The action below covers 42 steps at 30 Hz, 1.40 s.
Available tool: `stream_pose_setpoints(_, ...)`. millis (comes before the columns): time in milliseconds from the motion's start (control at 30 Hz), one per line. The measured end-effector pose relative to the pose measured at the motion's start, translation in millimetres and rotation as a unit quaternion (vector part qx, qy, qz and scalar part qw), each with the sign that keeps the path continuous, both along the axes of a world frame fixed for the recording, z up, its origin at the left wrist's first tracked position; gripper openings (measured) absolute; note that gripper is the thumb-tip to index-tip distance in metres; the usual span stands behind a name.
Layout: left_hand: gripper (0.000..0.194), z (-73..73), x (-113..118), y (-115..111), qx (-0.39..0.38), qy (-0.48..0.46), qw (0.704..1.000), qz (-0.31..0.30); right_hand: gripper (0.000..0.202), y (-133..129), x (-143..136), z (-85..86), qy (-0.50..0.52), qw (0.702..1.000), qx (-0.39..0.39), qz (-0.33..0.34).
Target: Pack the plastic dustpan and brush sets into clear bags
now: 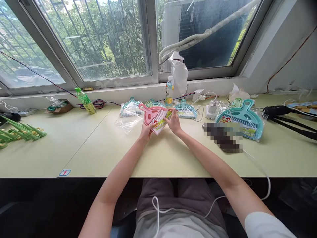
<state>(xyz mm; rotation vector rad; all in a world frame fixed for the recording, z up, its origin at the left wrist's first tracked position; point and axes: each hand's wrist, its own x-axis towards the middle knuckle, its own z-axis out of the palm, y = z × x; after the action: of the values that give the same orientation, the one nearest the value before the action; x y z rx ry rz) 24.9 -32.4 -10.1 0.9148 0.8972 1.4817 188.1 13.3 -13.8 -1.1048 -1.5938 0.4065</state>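
A pink dustpan and brush set (151, 114) with a printed card (160, 125) is held up over the middle of the table. My left hand (146, 130) grips its lower left edge. On the right, my right hand (174, 123) has its fingers closed on the card's upper right edge. Behind the set lie a bagged teal dustpan (131, 105) on the left and another teal dustpan (183, 109) on the right. Loose clear plastic (127, 123) rests on the table beside my left hand.
Larger teal dustpans (252, 120) and a blurred dark object (224, 138) lie right on the table (99, 158). Bottles (85, 100) (169, 91), a white charger (211, 109), black straps (284, 114) and green items (22, 131) surround the work area.
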Motion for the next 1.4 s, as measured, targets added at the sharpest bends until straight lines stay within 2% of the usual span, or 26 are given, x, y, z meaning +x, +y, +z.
stream_pose_setpoints(100, 0.068, -1.5, 1, 1, 0.009, -0.009, 1.000, 0.003, 0.045, -2, -3, -6.7, 0.110, 0.992, -0.024, -0.050)
stream_pose_setpoints(167, 0.066, -3.0, 1, 2, 0.012, -0.020, 1.000, 0.014, 0.045, -4, -7, -12.7, 0.219, 0.968, -0.116, -0.050)
stream_pose_setpoints(200, 0.063, -3.5, 2, 2, 0.013, -0.025, 0.999, 0.020, 0.041, -5, -9, -15.4, 0.266, 0.948, -0.176, -0.014)
stream_pose_setpoints(267, 0.060, -3.5, 2, 3, 0.018, -0.031, 0.999, 0.021, 0.028, -6, -14, -18.6, 0.323, 0.899, -0.274, 0.112)
stream_pose_setpoints(333, 0.059, -1.8, 2, 2, 0.029, -0.029, 0.999, 0.013, 0.017, -8, -17, -18.2, 0.347, 0.862, -0.303, 0.212)
stream_pose_setpoints(367, 0.062, -0.6, 2, 2, 0.036, -0.027, 0.999, 0.009, 0.013, -9, -18, -16.8, 0.358, 0.854, -0.301, 0.228)
stream_pose_setpoints(533, 0.073, 4.6, -1, 1, 0.042, 0.046, 0.997, -0.036, 0.014, -13, -14, -7.8, 0.406, 0.842, -0.311, 0.173)
stream_pose_setpoints(633, 0.055, 4.5, -6, 5, 0.054, 0.146, 0.986, -0.058, 0.012, -16, 0, -5.3, 0.424, 0.835, -0.322, 0.143)
stream_pose_setpoints(667, 0.049, 4.0, -9, 7, 0.074, 0.186, 0.979, -0.044, 0.011, -18, 7, -4.9, 0.426, 0.835, -0.320, 0.139)
stream_pose_setpoints(733, 0.048, 2.5, -18, 13, 0.127, 0.288, 0.949, 0.024, 0.011, -20, 20, -4.2, 0.418, 0.841, -0.317, 0.133)
stream_pose_setpoints(800, 0.053, 0.5, -33, 20, 0.165, 0.415, 0.887, 0.113, 0.012, -23, 32, -3.5, 0.408, 0.847, -0.319, 0.119)
stream_pose_setpoints(867, 0.062, -1.6, -53, 26, 0.161, 0.536, 0.809, 0.177, 0.011, -26, 38, -2.8, 0.405, 0.848, -0.324, 0.109)
stream_pose_setpoints(933, 0.057, -2.6, -74, 30, 0.118, 0.632, 0.740, 0.199, 0.010, -28, 39, -1.7, 0.408, 0.847, -0.324, 0.106)
stream_pose_setpoints(1000, 0.053, -1.1, -90, 31, 0.084, 0.684, 0.698, 0.197, 0.010, -29, 38, -0.5, 0.409, 0.847, -0.322, 0.109)
stream_pose_setpoints(1100, 0.055, 6.5, -97, 26, 0.136, 0.681, 0.685, 0.221, 0.012, -32, 35, 2.0, 0.410, 0.848, -0.316, 0.116)
stream_pose_setpoints(1167, 0.056, 12.6, -90, 20, 0.210, 0.648, 0.689, 0.245, 0.013, -33, 36, 4.3, 0.413, 0.848, -0.313, 0.116)
stream_pose_setpoints(1267, 0.057, 17.8, -73, 11, 0.286, 0.618, 0.689, 0.246, 0.012, -33, 40, 8.4, 0.425, 0.843, -0.310, 0.111)
stream_pose_setpoints(1333, 0.057, 17.6, -64, 9, 0.288, 0.618, 0.692, 0.238, 0.010, -32, 43, 10.1, 0.434, 0.842, -0.303, 0.107)
stream_pose_setpoints(1400, 0.055, 15.7, -61, 10, 0.247, 0.613, 0.711, 0.239, 0.010, -31, 45, 9.8, 0.436, 0.842, -0.302, 0.100)
